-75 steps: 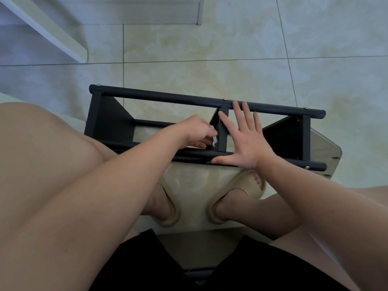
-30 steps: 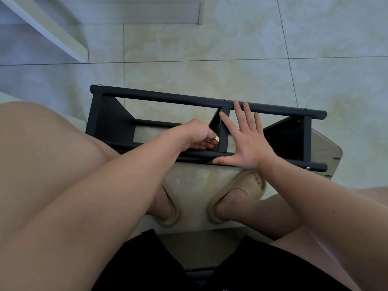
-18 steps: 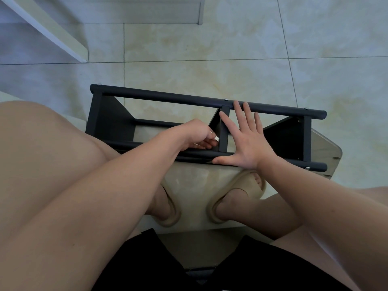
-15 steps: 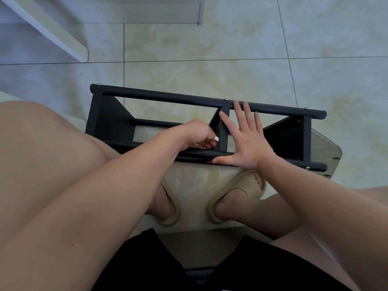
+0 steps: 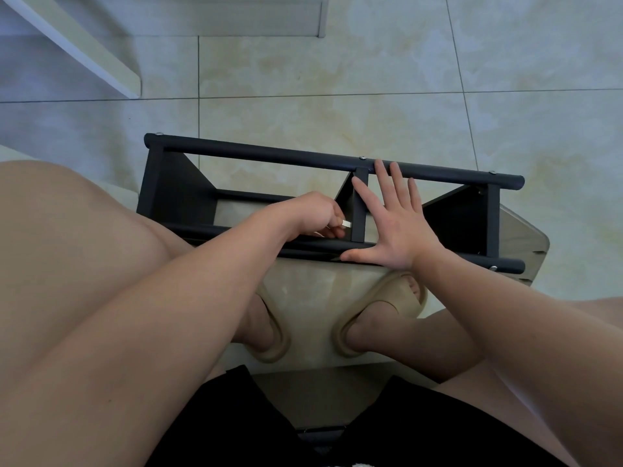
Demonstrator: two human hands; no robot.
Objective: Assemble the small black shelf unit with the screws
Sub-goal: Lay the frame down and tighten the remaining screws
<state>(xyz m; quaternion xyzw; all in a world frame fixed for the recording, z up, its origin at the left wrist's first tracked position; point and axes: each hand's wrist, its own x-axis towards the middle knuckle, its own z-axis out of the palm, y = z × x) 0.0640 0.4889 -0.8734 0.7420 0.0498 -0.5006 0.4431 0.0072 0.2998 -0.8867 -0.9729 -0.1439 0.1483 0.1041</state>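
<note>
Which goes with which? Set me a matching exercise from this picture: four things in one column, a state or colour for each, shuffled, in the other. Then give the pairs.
Column A
1. left hand
2. right hand
3. shelf unit
4. slipper

Column B
a. beige, worn on a foot
b. lies flat, fingers spread, on the shelf unit
c. black, with open compartments
d. pinches a small pale tool

Pairs: 1-d, 2-b, 3-c, 4-a
</note>
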